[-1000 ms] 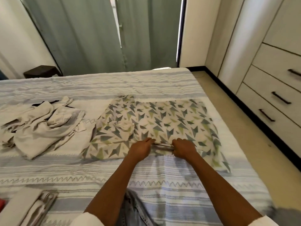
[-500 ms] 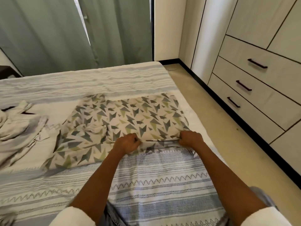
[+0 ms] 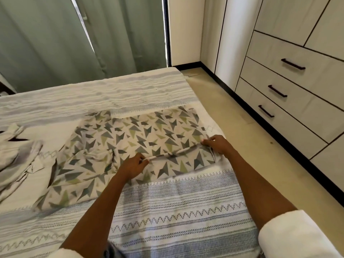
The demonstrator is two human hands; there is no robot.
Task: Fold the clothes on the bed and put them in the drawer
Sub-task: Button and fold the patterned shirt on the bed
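While the cream triangle-printed cloth (image 3: 134,138) lies spread on the striped bed cover (image 3: 176,202), your left hand (image 3: 133,165) and right hand (image 3: 216,146) each pinch its raised fold.

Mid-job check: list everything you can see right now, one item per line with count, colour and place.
patterned garment: one, cream with grey and green triangles, spread on the bed, near edge pinched by both hands
crumpled clothes: one pile, beige, left side of the bed
bed: one, white cover with blue-grey stripes and zigzags, fills the foreground
curtains: grey-green, behind the bed
drawers: three with dark handles, cream, right wall, all closed
floor: beige, between bed and drawers
left hand: one, pinches the garment's folded edge at mid-bed
right hand: one, pinches the same edge near the bed's right side
sleeves: two, white, bottom of the view
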